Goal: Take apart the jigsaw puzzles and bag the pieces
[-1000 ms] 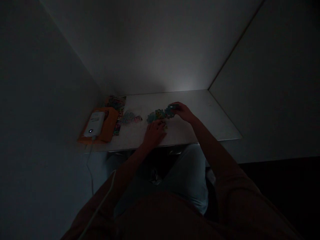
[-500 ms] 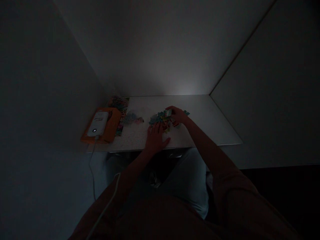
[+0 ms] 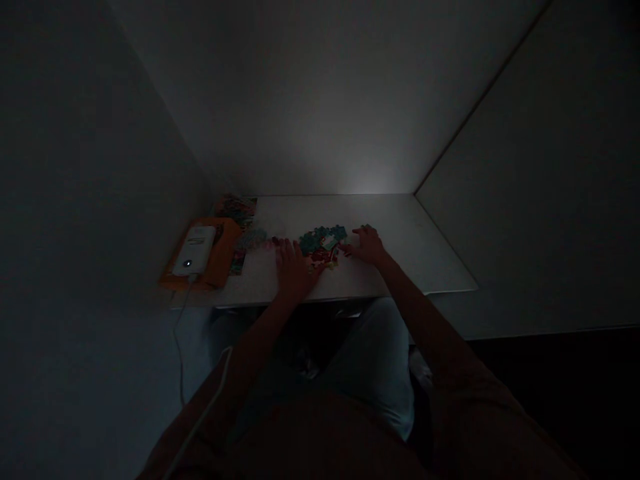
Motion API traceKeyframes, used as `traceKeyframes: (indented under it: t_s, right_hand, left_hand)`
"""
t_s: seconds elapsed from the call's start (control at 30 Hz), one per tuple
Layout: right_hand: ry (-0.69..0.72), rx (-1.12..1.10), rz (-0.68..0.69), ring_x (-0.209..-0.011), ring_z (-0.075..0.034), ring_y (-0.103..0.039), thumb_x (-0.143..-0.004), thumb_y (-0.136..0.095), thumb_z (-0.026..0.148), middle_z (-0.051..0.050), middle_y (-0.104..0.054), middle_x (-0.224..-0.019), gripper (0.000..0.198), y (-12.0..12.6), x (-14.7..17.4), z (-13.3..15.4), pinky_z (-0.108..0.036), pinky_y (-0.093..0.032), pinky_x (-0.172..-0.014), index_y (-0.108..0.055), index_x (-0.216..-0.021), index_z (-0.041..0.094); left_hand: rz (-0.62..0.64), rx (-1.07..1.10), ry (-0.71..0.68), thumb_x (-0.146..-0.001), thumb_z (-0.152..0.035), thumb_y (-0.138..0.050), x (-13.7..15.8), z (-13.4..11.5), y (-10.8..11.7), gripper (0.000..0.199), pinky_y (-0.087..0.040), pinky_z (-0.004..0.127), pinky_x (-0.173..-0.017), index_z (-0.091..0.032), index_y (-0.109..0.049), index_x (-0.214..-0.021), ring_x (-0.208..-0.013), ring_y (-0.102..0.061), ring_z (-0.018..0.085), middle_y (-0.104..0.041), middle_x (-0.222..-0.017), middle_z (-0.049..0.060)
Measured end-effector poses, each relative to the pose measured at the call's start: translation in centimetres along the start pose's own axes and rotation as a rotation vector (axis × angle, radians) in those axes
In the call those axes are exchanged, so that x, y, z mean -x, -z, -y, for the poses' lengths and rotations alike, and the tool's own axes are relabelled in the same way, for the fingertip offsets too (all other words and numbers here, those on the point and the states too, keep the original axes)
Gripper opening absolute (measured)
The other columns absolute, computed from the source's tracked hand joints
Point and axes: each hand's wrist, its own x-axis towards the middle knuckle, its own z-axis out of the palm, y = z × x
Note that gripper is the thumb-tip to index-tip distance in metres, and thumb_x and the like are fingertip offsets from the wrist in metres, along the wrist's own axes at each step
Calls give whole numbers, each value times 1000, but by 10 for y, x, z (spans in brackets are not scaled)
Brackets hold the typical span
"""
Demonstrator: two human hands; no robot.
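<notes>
Puzzle [image 3: 323, 241] is lying flat on the table [image 3: 430, 257], teal and red patches showing; left hand [image 3: 293, 267] and right hand [image 3: 367, 244] are flanking it, fingers spread, gripping nothing.

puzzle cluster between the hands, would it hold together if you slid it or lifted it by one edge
The puzzle cluster lies flat on the white table and looks thin and light, so it would probably slide easily. It is made of small joined pieces, so lifting one edge would likely make it sag or break apart. The left hand and right hand flank it.
</notes>
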Motion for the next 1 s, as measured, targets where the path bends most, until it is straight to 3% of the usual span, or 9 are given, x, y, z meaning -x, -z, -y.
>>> traceKeyframes:
  t_s: [0.1,0.2,0.33,0.4,0.53,0.63,0.77,0.93,1.0]
  right_hand:
    - [9,43,28,-147,-52,-61,-76,-104,66,-26,-64,-158,83,5,25,-13,-70,-49,-124,-77,-142,23]
    - [25,24,35,-142,-48,-65,-85,-97,61,-21,-66,-153,60,12,37,-28,-69,-52,-120,-79,-133,28]
    - [2,-58,3,-125,-41,-74,-85,-92,54,-19,-73,-137,47,15,30,-36,-61,-58,-112,-75,-119,26]
    - [-32,-156,-22,-112,-36,-76,-81,-91,53,-16,-77,-128,52,13,24,-35,-57,-62,-103,-71,-120,26]
    - [-64,-357,-76,-93,-31,-76,-86,-80,59,-10,-81,-110,63,1,20,-24,-50,-64,-90,-63,-136,24]
    - [-59,-404,-134,-89,-31,-75,-94,-69,64,-8,-79,-100,61,-7,22,-16,-49,-63,-88,-64,-140,23]
    - [-7,-464,-171,-92,-32,-73,-96,-64,72,-10,-78,-101,66,-9,24,-14,-49,-63,-87,-67,-140,24]
    - [4,-487,-131,-91,-29,-72,-96,-64,78,-8,-76,-100,71,-6,23,-16,-48,-63,-89,-70,-143,24]
    - [23,-504,-107,-89,-28,-72,-97,-65,76,-6,-75,-98,71,-5,22,-15,-46,-62,-88,-71,-145,24]
  left_hand:
    - [32,-16,-37,-97,-83,-70,-16,5,4,116,-19,71,-144,-7,-37,-179,-181,-19,49,-37,-185,36]
    - [107,-27,-113,-89,-85,-80,-36,2,7,116,-19,72,-143,-16,-44,-176,-175,-33,52,-55,-175,32]
    - [219,-50,-115,-84,-77,-91,-56,-15,11,108,-38,67,-132,-13,-55,-165,-150,-62,54,-68,-156,33]
    - [244,-35,-104,-88,-68,-91,-61,-23,12,102,-45,62,-126,-10,-55,-163,-142,-67,50,-67,-154,33]
    - [280,70,-47,-84,-58,-99,-67,-31,6,101,-53,56,-119,-14,-53,-162,-146,-63,47,-62,-158,30]
    - [304,215,4,-78,-41,-105,-75,-31,-1,96,-57,51,-118,-15,-56,-157,-145,-65,42,-61,-157,26]
    - [316,319,-17,-81,-28,-103,-84,-26,-10,87,-61,40,-113,-19,-60,-155,-132,-74,29,-60,-154,18]
    - [286,385,30,-76,-31,-108,-88,-21,-17,113,-64,43,-114,-21,-46,-169,-135,-74,31,-47,-169,24]
    - [296,393,45,-73,-34,-110,-92,-19,-19,115,-63,44,-115,-19,-46,-168,-138,-73,34,-53,-165,25]
